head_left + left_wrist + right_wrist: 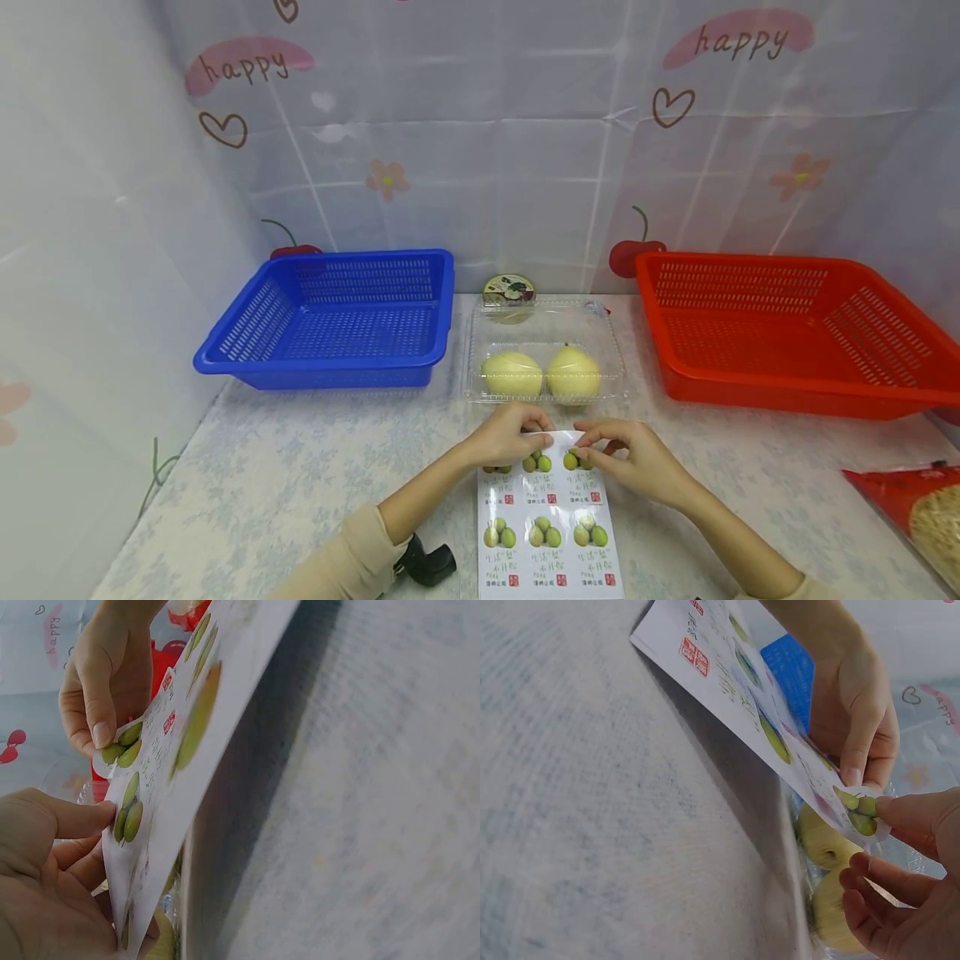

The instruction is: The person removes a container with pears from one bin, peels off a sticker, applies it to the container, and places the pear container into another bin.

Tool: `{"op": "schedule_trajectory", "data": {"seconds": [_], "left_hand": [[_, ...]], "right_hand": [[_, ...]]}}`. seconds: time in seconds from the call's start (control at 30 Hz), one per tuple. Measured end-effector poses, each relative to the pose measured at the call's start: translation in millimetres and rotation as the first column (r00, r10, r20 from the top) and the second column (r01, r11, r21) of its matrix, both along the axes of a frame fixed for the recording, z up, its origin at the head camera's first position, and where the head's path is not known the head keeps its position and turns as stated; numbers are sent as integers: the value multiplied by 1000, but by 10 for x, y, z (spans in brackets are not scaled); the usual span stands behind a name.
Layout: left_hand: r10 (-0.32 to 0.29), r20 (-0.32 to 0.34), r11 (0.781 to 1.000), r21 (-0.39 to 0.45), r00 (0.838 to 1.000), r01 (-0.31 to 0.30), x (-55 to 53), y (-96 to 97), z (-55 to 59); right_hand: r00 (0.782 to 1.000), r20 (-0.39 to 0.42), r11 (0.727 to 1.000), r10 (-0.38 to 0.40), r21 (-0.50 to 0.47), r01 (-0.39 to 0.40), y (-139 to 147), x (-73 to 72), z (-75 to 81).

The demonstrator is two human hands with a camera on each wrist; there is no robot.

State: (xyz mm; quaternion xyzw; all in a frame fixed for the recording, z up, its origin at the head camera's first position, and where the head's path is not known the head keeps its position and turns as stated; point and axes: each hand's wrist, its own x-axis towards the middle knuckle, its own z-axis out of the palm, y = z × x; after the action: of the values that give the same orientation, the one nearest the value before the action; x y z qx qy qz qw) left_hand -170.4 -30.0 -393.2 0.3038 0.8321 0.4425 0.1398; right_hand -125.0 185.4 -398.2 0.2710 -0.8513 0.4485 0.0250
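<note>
A white sheet of stickers (553, 508) printed with green pears and writing is held at its far edge, tilted up from the table. My left hand (510, 435) grips that edge near its middle, thumb on the printed face and fingers behind. On the right, my right hand (637, 460) pinches the top of a pear sticker (861, 811) between thumb and forefinger. The sticker's rounded top stands out past the sheet's edge in the right wrist view. Beyond the hands, two pale yellow pears (512, 375) sit in a clear plastic box (543, 323).
At the back left stands a blue basket (322, 364), at the back right a red basket (780, 392). A round labelled item (509, 288) shows behind the plastic box. A red bag of grains (918, 504) lies at the right edge. A black device (431, 565) sits by the left sleeve.
</note>
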Motion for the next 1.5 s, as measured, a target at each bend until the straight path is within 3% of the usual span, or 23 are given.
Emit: {"op": "schedule_trajectory", "data": {"seconds": [0.5, 1.13, 1.33, 1.5], "left_hand": [[-6, -16, 1000, -24, 1000, 6, -46, 16, -64], [-18, -80, 998, -61, 997, 13, -85, 23, -88], [-35, -117, 996, -89, 993, 25, -48, 15, -53], [-31, -125, 999, -38, 992, 27, 2, -30, -13]], "right_hand": [[993, -115, 994, -35, 103, 47, -44, 74, 72], [992, -127, 999, -16, 35, 21, -16, 102, 186], [993, -120, 999, -23, 33, 27, 2, 91, 175], [993, -114, 999, -24, 37, 29, 6, 98, 187]]}}
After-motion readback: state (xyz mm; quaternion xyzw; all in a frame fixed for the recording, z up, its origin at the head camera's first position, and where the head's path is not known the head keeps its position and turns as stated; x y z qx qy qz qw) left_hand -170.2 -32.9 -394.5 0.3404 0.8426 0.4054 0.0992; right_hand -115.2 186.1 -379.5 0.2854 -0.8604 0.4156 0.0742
